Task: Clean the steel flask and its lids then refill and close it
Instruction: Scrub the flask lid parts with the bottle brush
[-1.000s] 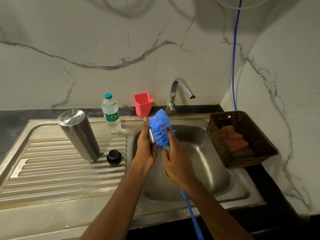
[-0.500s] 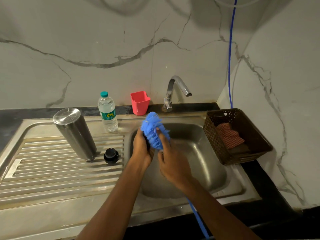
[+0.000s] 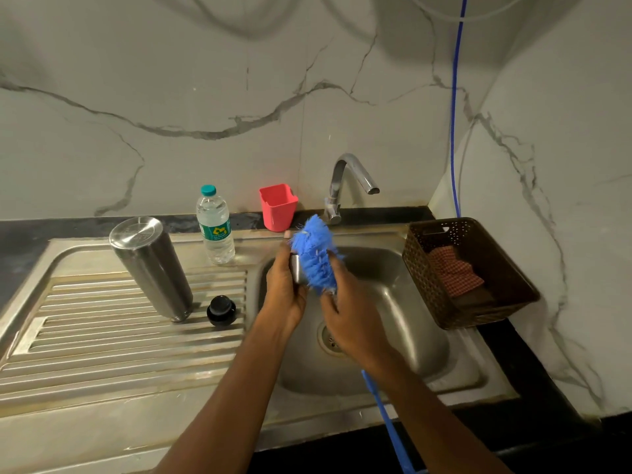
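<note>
While left grip (image 3: 285, 295) clasps steel lid (image 3: 296, 272) | right grip (image 3: 352, 319) clasps brush (image 3: 316, 258) against it

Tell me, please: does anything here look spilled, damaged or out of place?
Nothing is clearly wrong. The steel flask stands mouth-down on the draining board, apart from its black lid; that fits drying. Its lean may come only from the wide lens. No spill or damage shows.

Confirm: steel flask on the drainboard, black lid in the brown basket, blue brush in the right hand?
No. The head view shows the black lid on the drainboard beside the steel flask, not in the brown basket. The blue brush is in the right hand.
</note>
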